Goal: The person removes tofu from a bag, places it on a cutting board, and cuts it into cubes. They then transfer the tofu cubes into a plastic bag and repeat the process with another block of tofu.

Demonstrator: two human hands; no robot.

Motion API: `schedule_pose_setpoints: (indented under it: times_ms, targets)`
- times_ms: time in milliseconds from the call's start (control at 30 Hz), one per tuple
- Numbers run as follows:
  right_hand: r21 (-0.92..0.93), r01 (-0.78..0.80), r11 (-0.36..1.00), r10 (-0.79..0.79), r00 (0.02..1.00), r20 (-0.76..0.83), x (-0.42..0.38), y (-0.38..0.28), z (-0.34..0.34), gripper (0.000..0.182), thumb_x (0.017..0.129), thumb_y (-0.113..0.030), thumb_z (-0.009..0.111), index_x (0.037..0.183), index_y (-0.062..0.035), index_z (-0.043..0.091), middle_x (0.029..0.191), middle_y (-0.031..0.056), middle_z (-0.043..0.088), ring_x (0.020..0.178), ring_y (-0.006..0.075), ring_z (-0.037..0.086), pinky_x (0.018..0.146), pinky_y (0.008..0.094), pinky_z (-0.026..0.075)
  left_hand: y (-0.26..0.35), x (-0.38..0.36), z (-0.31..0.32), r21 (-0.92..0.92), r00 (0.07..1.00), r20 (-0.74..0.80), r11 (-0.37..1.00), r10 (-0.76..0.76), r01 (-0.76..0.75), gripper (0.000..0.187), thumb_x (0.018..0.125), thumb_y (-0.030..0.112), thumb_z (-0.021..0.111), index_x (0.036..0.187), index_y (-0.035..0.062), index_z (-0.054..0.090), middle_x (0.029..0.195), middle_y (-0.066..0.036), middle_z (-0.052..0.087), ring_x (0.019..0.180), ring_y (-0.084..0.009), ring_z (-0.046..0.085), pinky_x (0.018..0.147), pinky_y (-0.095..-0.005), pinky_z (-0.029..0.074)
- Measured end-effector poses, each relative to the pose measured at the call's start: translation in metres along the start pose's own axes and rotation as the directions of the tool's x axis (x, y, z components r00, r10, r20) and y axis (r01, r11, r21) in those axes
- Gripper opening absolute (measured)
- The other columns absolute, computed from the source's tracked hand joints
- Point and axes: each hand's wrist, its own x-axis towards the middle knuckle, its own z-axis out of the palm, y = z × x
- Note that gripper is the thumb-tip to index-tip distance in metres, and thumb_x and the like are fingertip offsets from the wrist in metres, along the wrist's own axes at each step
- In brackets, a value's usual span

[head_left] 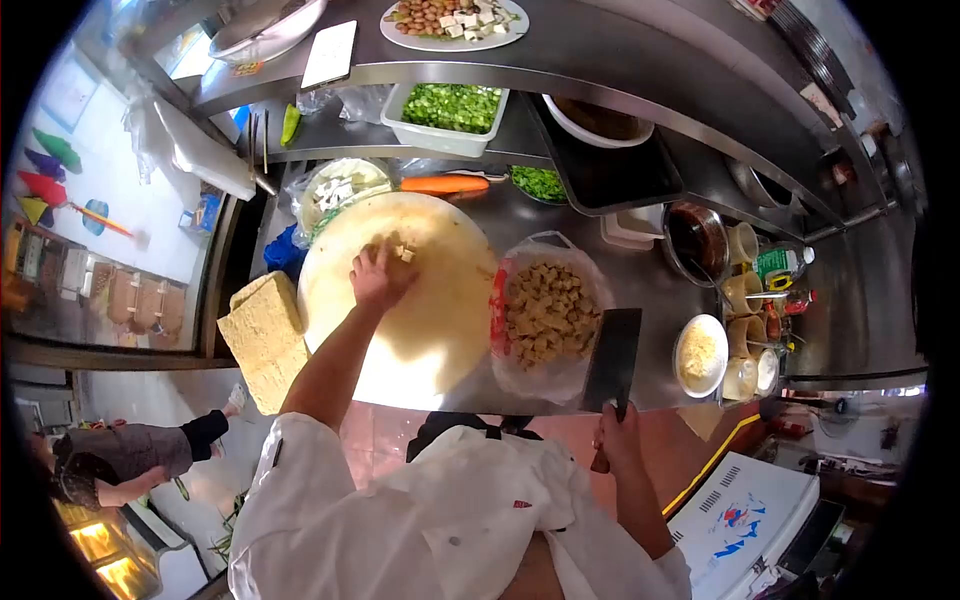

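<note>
My left hand (pixel 378 277) rests on the round cutting board (pixel 440 330), its fingers spread. A few pale tofu cubes (pixel 404 252) lie at its fingertips. My right hand (pixel 622 437) is wrapped round the handle of a cleaver (pixel 613 355), whose broad dark blade points away from me near the counter's front edge. Between board and blade, a clear plastic bag (pixel 500 300) with red print holds many brownish tofu cubes (pixel 552 305). Larger tofu slabs (pixel 265 340) are stacked left of the board.
Behind the board are a carrot (pixel 445 184) and a bowl of white pieces (pixel 345 183). A tub of chopped greens (pixel 450 108) stands on the shelf. At right are a dark sauce pot (pixel 697 243) and a white bowl (pixel 700 357). Another person (pixel 130 455) is at lower left.
</note>
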Motion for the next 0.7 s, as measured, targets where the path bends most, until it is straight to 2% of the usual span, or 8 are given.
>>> schedule_pose_setpoints:
  times_ms: [167,200,333,433,533,600,667,700]
  targets:
    - [-0.039,0.019,0.999,-0.027,0.981,-0.194,-0.012,0.012,0.002,0.014,0.105,-0.016,0.059,0.103,-0.0053,0.05,0.067,0.0026,0.052,0.049,0.0125,0.053,0.043,0.0309,0.045,0.018,0.012,0.031,-0.101,0.942,-0.05,0.937,0.331,-0.334,0.041,0.091,0.036,0.072,0.124,0.014,0.065,0.12,-0.018,0.059,0.108,-0.0405,0.06,0.088,-0.0489,0.054]
    - [-0.034,0.015,0.999,-0.022,0.973,-0.228,-0.018,0.01,-0.002,0.014,0.105,-0.016,0.059,0.103,-0.0053,0.05,0.067,0.0026,0.052,0.049,0.0125,0.053,0.043,0.0309,0.045,0.035,0.013,0.016,-0.171,0.95,0.004,0.937,0.311,-0.306,0.021,0.095,0.021,0.068,0.112,0.0084,0.067,0.112,-0.019,0.06,0.101,-0.0413,0.062,0.085,-0.0491,0.054]
    - [-0.067,-0.014,0.998,-0.008,0.948,-0.32,-0.043,-0.021,-0.009,0.015,0.104,-0.017,0.059,0.105,-0.0046,0.051,0.064,0.0032,0.052,0.048,0.013,0.053,0.043,0.0312,0.045,0.105,0.018,0.006,-0.589,0.962,-0.124,0.762,0.244,-0.269,0.011,0.096,0.009,0.066,0.104,0.0024,0.068,0.104,-0.021,0.061,0.101,-0.0416,0.061,0.086,-0.0493,0.053]
    - [-0.149,-0.019,0.989,-0.036,0.933,-0.359,-0.044,-0.022,-0.031,0.017,0.105,-0.02,0.059,0.106,-0.004,0.053,0.063,0.004,0.053,0.048,0.0132,0.054,0.043,0.0315,0.045,0.185,0.002,-0.02,-0.725,0.97,0.013,0.671,0.243,-0.158,0.014,0.1,0.014,0.064,0.104,0.002,0.07,0.105,-0.021,0.065,0.1,-0.0388,0.064,0.087,-0.0455,0.053]
    - [-0.242,0.029,0.97,-0.095,0.96,-0.265,-0.034,-0.033,-0.05,0.021,0.105,-0.023,0.06,0.11,-0.0032,0.054,0.064,0.0056,0.056,0.05,0.0161,0.057,0.046,0.0336,0.048,0.202,-0.001,0.002,-0.831,0.937,0.011,0.525,0.349,-0.186,0.022,0.105,0.022,0.061,0.107,0.0033,0.071,0.11,-0.019,0.069,0.098,-0.0348,0.067,0.088,-0.0417,0.053]
    - [-0.3,0.076,0.951,-0.126,0.98,-0.152,-0.015,-0.035,-0.06,0.024,0.104,-0.024,0.061,0.113,-0.0027,0.055,0.067,0.0068,0.059,0.053,0.019,0.059,0.049,0.0356,0.051,0.187,0.0,0.0,-0.916,0.899,0.32,0.342,0.3,0.211,0.032,0.109,0.032,0.055,0.111,0.0059,0.073,0.119,-0.016,0.071,0.102,-0.0308,0.069,0.093,-0.0384,0.053]
    - [-0.535,0.305,0.788,-0.34,0.94,0.035,0.013,-0.018,-0.064,0.021,0.105,-0.025,0.06,0.109,-0.0048,0.056,0.068,0.005,0.056,0.054,0.0155,0.056,0.051,0.0343,0.049,0.158,-0.018,-0.027,-0.858,0.947,0.3,0.467,0.115,0.215,0.037,0.109,0.038,0.054,0.115,0.0069,0.073,0.127,-0.016,0.067,0.108,-0.0272,0.065,0.098,-0.037,0.05]
    - [-0.529,0.471,0.706,-0.443,0.876,0.189,0.025,-0.021,-0.061,0.035,0.103,-0.027,0.063,0.129,-0.0066,0.054,0.077,0.0099,0.064,0.061,0.0204,0.062,0.058,0.0394,0.055,0.136,-0.035,-0.048,-0.793,0.963,0.265,0.559,-0.044,0.243,0.042,0.109,0.043,0.054,0.119,0.008,0.073,0.135,-0.017,0.063,0.114,-0.0236,0.062,0.102,-0.0356,0.048]
